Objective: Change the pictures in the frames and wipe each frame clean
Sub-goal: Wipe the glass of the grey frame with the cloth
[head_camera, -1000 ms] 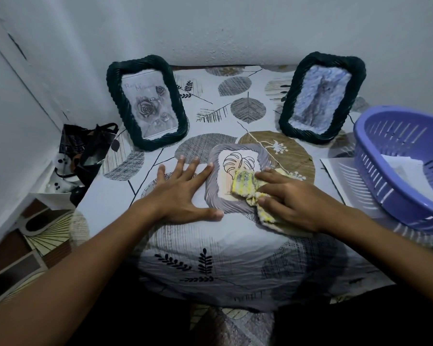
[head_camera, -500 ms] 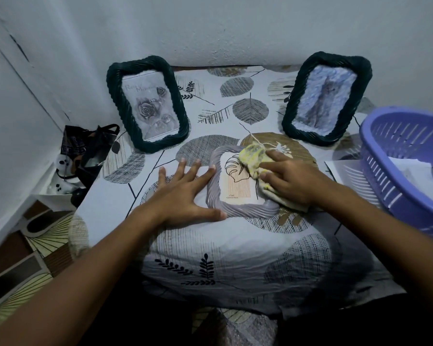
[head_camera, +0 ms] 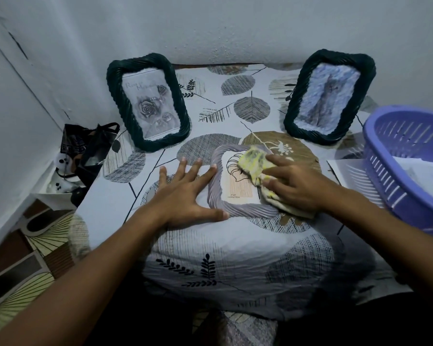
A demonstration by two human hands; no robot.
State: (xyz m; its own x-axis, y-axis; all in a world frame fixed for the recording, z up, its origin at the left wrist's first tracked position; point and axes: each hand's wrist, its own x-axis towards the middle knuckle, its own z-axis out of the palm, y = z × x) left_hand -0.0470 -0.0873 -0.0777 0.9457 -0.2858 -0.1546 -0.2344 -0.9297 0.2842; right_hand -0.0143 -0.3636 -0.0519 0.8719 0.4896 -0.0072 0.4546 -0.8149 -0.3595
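At the far left I see a black bag (head_camera: pixel 90 148) wedged below the counter's (head_camera: pixel 125 188) edge, against the wall. On the counter, a dark green frame (head_camera: pixel 146 103) with a rose picture stands at the back left, leaning toward the wall. In front of it, my left hand (head_camera: pixel 183 196) lies flat on the leaf-print cloth with fingers spread and straight; the index fingertip and the thumb touch the left edge of the grey frame (head_camera: pixel 215 191), gripping nothing. The grey frame lies flat at the middle of the counter, between my two hands, showing a line drawing of a head. My right hand (head_camera: pixel 295 186) rests on the frame's right side and presses a yellow cloth (head_camera: pixel 253 163) onto its upper right corner; the fingers curl over the cloth, and the rest of the cloth trails out under the palm toward me. Behind, at the back right, a second dark green frame (head_camera: pixel 329 96) stands with a blurred bluish picture. At the far right a purple basket (head_camera: pixel 395 176) holds paper, and a printed sheet (head_camera: pixel 348 173) lies just beside it.
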